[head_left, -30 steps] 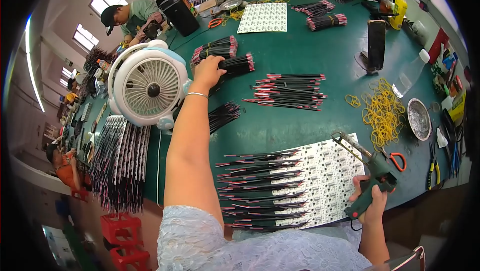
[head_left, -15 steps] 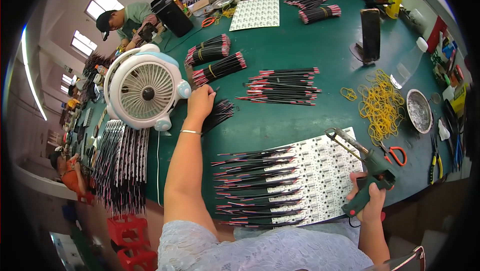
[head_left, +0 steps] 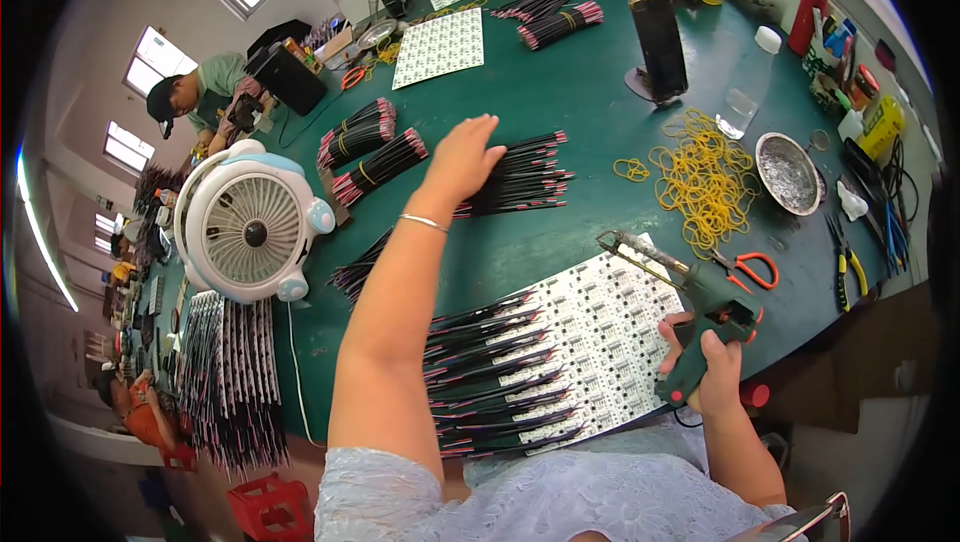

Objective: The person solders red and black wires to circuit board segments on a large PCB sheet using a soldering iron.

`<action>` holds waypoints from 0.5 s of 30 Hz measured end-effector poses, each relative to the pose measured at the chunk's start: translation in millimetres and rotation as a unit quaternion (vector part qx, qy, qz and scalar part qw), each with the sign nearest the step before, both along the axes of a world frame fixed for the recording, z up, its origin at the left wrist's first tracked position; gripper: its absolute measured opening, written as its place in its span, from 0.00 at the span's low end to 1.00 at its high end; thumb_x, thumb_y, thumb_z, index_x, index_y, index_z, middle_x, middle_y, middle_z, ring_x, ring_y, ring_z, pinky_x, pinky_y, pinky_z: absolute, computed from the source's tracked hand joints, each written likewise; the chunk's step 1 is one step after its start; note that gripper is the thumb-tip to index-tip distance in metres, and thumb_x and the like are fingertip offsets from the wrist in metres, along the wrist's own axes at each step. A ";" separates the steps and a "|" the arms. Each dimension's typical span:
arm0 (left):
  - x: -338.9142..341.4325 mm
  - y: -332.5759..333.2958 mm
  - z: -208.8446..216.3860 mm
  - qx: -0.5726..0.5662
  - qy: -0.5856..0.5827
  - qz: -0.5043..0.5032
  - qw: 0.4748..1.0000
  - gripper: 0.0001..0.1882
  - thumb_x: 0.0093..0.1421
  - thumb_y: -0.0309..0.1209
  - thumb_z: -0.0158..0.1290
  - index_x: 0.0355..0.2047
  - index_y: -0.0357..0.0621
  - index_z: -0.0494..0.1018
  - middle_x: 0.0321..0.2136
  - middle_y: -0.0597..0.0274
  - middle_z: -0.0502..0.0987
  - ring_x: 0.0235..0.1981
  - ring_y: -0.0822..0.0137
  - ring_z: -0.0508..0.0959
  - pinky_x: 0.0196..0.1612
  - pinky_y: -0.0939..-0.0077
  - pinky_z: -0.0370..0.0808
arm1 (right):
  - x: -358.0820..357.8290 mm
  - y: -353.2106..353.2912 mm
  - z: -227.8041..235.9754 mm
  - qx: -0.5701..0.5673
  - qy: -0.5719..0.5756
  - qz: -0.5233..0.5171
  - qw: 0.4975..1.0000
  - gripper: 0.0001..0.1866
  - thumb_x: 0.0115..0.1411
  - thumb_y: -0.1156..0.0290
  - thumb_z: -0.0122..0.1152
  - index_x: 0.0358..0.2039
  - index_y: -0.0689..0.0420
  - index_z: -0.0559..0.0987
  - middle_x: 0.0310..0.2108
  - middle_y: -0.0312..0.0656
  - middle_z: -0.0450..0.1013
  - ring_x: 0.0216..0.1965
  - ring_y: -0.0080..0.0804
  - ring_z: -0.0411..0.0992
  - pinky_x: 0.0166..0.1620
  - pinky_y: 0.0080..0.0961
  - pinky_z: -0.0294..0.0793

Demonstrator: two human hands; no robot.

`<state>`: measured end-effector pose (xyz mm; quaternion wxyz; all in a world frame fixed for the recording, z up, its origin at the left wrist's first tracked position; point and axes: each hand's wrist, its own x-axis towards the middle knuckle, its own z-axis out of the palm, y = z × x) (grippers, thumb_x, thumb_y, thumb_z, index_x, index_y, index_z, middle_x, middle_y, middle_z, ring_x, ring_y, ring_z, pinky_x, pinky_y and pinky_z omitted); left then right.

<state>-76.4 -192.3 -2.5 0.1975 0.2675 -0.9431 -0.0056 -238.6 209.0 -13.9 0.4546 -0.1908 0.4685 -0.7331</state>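
My left hand [head_left: 463, 164] reaches over the left end of a pile of loose black wires [head_left: 528, 174] with red and white tips. Its fingers are stretched out and its thumb stands apart; nothing shows in it. In my right hand [head_left: 720, 374] is a green soldering gun [head_left: 690, 367], its metal tip pointing up and left above a white circuit board panel [head_left: 590, 342]. Rows of black wires [head_left: 490, 372] lie across the panel's left part and stick out past its edge. A smaller bunch of dark wires [head_left: 362, 267] lies left of my forearm.
A white and blue fan [head_left: 255, 227] stands at left, near tied wire bundles [head_left: 380, 164]. Toward the right are yellow rubber bands [head_left: 703, 182], a metal bowl [head_left: 790, 174], orange-handled scissors [head_left: 752, 270], pliers [head_left: 848, 262], a phone [head_left: 660, 47] and a bottle [head_left: 750, 87]. Other people sit farther off.
My left hand has moved right, from beside the tied bundles to over the loose wire pile. The view has shifted; my right hand still holds the soldering gun above the panel.
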 end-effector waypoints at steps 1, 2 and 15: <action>-4.5 1.3 -12.1 0.040 0.008 -0.002 0.999 0.24 0.59 0.37 0.52 0.54 0.38 0.66 0.54 0.48 0.69 0.56 0.51 0.67 0.57 0.62 0.65 | 0.7 -0.4 1.0 0.000 0.001 -0.001 1.000 0.28 0.59 0.59 0.52 0.52 0.68 0.64 0.40 0.54 0.72 0.23 0.34 0.75 0.25 0.27 0.77; -2.7 2.5 -22.6 0.069 0.013 -0.004 0.998 0.22 0.59 0.36 0.52 0.51 0.41 0.69 0.49 0.51 0.72 0.51 0.51 0.70 0.53 0.61 0.68 | 2.9 -2.8 3.2 -0.002 -0.003 0.003 1.000 0.28 0.59 0.59 0.52 0.52 0.68 0.65 0.40 0.54 0.72 0.23 0.34 0.75 0.25 0.27 0.77; 0.7 69.1 2.1 0.100 -0.053 0.053 0.992 0.11 0.56 0.28 0.54 0.40 0.41 0.71 0.35 0.51 0.71 0.39 0.48 0.73 0.42 0.58 0.71 | -6.1 1.0 3.9 0.004 -0.002 0.006 1.000 0.28 0.59 0.59 0.52 0.51 0.70 0.65 0.40 0.54 0.73 0.23 0.33 0.74 0.26 0.26 0.76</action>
